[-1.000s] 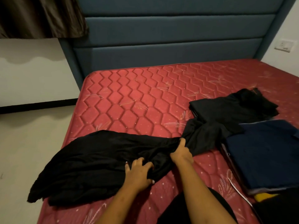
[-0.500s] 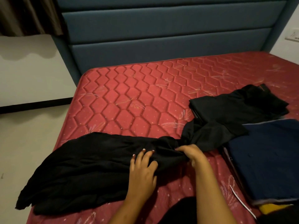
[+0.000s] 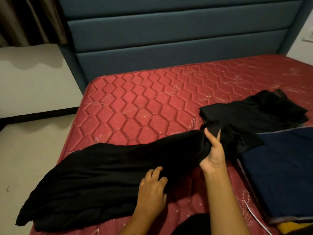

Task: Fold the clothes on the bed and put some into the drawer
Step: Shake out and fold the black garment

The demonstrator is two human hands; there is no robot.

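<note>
Right hand (image 3: pixel 212 150) raised, thumb up, clamps bunched black garment (image 3: pixel 110 167) above red mattress (image 3: pixel 135 99); left hand (image 3: pixel 153 187) lies palm down on the cloth, fingers bent, grip unclear

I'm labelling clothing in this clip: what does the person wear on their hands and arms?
Nothing visible. The left hand and right hand are bare, without gloves, rings or a watch, and both forearms are bare to the picture's lower edge: no sleeve shows.
</note>
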